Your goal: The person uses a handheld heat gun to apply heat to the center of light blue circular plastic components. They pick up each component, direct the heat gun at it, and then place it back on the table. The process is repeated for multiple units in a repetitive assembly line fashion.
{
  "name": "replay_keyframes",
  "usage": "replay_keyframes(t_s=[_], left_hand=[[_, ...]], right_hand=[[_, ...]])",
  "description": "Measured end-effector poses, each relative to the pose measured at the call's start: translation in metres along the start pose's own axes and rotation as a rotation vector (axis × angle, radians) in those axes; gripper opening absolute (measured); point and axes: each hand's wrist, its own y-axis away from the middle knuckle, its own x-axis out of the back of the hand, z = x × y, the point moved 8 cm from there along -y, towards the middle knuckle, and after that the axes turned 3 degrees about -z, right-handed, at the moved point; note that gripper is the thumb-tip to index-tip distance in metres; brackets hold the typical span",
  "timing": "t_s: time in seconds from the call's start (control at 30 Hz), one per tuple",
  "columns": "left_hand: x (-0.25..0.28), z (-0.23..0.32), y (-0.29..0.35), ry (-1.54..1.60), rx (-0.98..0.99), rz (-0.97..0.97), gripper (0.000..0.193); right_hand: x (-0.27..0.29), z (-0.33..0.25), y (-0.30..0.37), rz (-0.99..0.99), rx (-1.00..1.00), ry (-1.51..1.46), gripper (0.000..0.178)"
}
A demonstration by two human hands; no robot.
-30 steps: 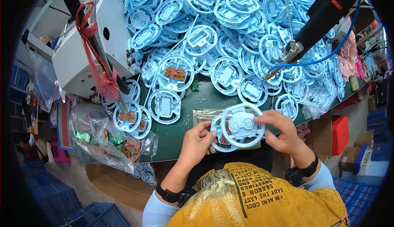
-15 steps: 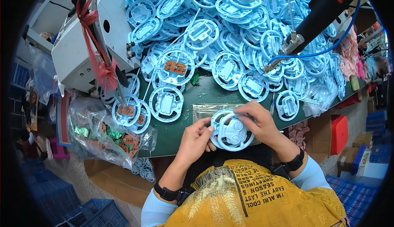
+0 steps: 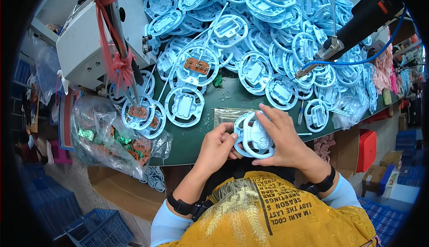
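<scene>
Just above my lap, both hands hold a light-blue plastic toy steering wheel. A second light-blue rim shows behind it at its left side. My left hand pinches the left edge between thumb and fingers. My right hand spans the right side, fingers at the top rim and thumb at the bottom. Whether the two rims are joined is not visible. Beyond them on the green table lies a clear plastic bag. A wheel part with a brown circuit board rests farther back.
A large heap of light-blue wheel parts covers the back. A black power screwdriver with a blue hose hangs at right. At left stand a white machine and a plastic bag of circuit boards. A small screwdriver lies nearby.
My right hand has gone from fingertips on the wheel's upper right to a wide grip across its right side. The front wheel has tilted. The whole view has shifted slightly.
</scene>
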Motion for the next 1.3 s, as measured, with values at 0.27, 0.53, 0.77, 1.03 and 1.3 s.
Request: replay_keyframes(t_s=[0.27,0.53,0.77,1.03,1.3], left_hand=[[-0.002,-0.004,0.001,0.146,0.031,-0.018,0.030],[-0.002,-0.005,0.000,0.142,0.047,-0.054,0.032],[-0.002,-0.003,0.000,0.137,0.052,-0.042,0.034],[-0.001,-0.005,-0.002,0.133,0.071,-0.043,0.034],[0.000,-0.008,-0.004,0.141,0.088,-0.043,0.034]], right_hand=[[-0.017,-0.001,-0.010,-0.004,-0.014,0.047,0.117],[-0.017,-0.001,-0.010,-0.076,0.009,0.042,0.116],[-0.020,0.001,-0.011,-0.081,0.026,0.038,0.114],[-0.019,0.001,-0.013,-0.085,0.034,0.031,0.114],[-0.024,0.001,-0.013,-0.104,0.047,0.134,0.110]])
